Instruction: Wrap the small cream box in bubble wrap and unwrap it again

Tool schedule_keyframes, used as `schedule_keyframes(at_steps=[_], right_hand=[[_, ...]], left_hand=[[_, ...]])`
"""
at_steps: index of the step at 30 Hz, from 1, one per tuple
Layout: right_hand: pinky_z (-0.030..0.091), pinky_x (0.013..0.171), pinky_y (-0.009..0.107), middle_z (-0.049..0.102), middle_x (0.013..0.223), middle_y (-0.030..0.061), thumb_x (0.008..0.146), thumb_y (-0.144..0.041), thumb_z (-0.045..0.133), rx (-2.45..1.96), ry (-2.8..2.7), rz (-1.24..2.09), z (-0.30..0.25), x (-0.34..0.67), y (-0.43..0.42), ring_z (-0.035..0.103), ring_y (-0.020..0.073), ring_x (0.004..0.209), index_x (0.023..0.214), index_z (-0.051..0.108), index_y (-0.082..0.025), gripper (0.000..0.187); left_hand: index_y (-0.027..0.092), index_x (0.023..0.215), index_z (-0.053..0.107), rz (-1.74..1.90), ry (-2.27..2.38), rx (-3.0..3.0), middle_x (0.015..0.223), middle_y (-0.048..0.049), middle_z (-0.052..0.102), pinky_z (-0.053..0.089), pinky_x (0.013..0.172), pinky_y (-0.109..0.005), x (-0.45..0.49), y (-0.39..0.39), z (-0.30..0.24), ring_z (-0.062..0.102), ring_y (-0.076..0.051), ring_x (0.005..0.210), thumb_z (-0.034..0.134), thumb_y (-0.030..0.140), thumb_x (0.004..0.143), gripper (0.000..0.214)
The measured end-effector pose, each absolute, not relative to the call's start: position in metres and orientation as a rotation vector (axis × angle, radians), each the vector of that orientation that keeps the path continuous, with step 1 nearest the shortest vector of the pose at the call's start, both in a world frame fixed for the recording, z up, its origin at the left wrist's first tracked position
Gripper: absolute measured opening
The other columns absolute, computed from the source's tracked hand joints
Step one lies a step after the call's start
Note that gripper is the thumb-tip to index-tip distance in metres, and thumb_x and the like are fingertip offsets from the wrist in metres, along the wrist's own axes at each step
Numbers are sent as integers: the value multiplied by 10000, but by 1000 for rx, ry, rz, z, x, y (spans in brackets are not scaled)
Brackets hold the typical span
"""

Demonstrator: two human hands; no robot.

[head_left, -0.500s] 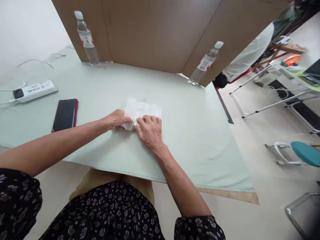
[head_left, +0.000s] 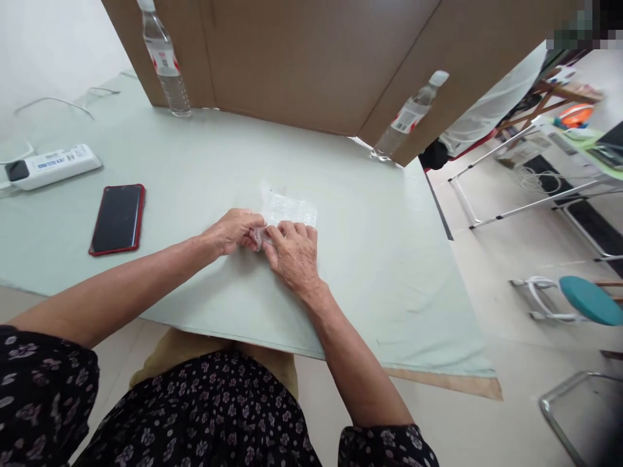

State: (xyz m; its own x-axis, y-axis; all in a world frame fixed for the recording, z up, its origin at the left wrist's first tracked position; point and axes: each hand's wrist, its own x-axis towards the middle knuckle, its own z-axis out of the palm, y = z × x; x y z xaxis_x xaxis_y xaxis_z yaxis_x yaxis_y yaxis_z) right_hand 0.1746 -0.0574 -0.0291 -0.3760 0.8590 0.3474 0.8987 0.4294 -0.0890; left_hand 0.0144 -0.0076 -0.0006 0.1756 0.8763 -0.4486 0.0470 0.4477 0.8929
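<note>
A small clear sheet of bubble wrap lies on the cloth-covered table in front of me. My left hand is closed on its left end, where the plastic is bunched up between the fingers. My right hand grips the near side of the sheet, its fingers bent over the top and its thumb close to my left fingers. Much of the wrap's near part is hidden under both hands.
Left of my hands lie a phone in a red case and a white power strip with cables. A cardboard panel stands behind, with a water bottle and a second bottle against it. A teal stool is at right.
My left hand has shifted slightly right and turned over the sheet's left end, which is now more crumpled. The right hand stays almost where it was. The view has moved slightly.
</note>
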Motion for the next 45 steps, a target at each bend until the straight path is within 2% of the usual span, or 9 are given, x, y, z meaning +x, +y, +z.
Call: schedule_keyframes(at_steps=[3, 7, 14, 16, 22, 29, 32, 38, 45], right_hand=[[307, 867, 416, 685, 1095, 70, 963, -320, 553, -1502, -2330, -117, -29, 176, -58, 514, 264, 982, 1055, 648, -234, 158], [330, 887, 416, 695, 1087, 75, 913, -298, 578, -1500, -2280, -2, -27, 177, -58, 529, 268, 992, 1082, 630, -210, 197], [393, 986, 435, 708, 1211, 75, 878, -323, 609, -1356, -2146, 306, -17, 206, -59, 589, 274, 1140, 1097, 659, -234, 242], [428, 990, 450, 705, 1222, 93, 883, -379, 601, -1437, -1969, 362, -15, 225, -62, 614, 276, 1133, 1099, 670, -224, 275], [533, 808, 429, 729, 1071, 104, 809, -566, 649, -1946, -1580, 732, -23, 260, -77, 644, 197, 732, 1275, 611, -165, 616], [544, 751, 374, 706, 963, 74, 787, -621, 683, -1805, -1425, 857, -41, 236, -60, 666, 228, 824, 1493, 420, -159, 883], [534, 727, 369, 699, 927, 65, 749, -515, 743, -1727, -1390, 850, -42, 222, -53, 646, 222, 788, 1506, 386, -149, 914], [446, 621, 293, 478, 624, -102, 782, -356, 674, -1675, -1429, 668, -31, 200, -55, 450, 124, 558, 1500, 392, -148, 799], [504, 706, 325, 622, 727, -40, 818, -407, 647, -1622, -1431, 692, -26, 183, -50, 578, 149, 663, 1511, 383, -122, 794]], left_hand=[[140, 706, 632, 738, 1152, 969, 645, -25, 630, 563, 561, -281, 8, -11, 3, 596, -130, 560, 623, 179, 646, 71], [147, 868, 719, 730, 1199, 1401, 730, -25, 664, 556, 635, -294, 8, -19, -4, 610, -142, 632, 608, 200, 704, 205], [156, 945, 747, 1189, 1210, 2435, 909, -100, 644, 534, 752, -348, 19, -26, -48, 597, -205, 828, 503, 201, 876, 257], [158, 984, 738, 1256, 1145, 2486, 974, -111, 646, 541, 771, -349, 20, -25, -55, 595, -208, 868, 492, 192, 907, 260], [146, 979, 729, 1276, 1094, 2516, 943, -101, 625, 524, 746, -321, 21, -28, -55, 578, -193, 838, 492, 210, 969, 246], [165, 989, 730, 1221, 1123, 2626, 937, -91, 611, 494, 754, -327, 20, -31, -55, 531, -196, 814, 537, 251, 959, 213], [168, 984, 735, 1186, 1147, 2679, 929, -92, 618, 484, 762, -343, 19, -30, -54, 527, -206, 813, 560, 260, 943, 202], [185, 976, 740, 1100, 1196, 2665, 941, -88, 621, 466, 752, -343, 20, -29, -50, 510, -206, 800, 555, 278, 940, 210], [179, 939, 710, 1020, 1171, 2538, 957, -99, 592, 486, 776, -339, 23, -29, -50, 526, -222, 871, 538, 265, 926, 192]])
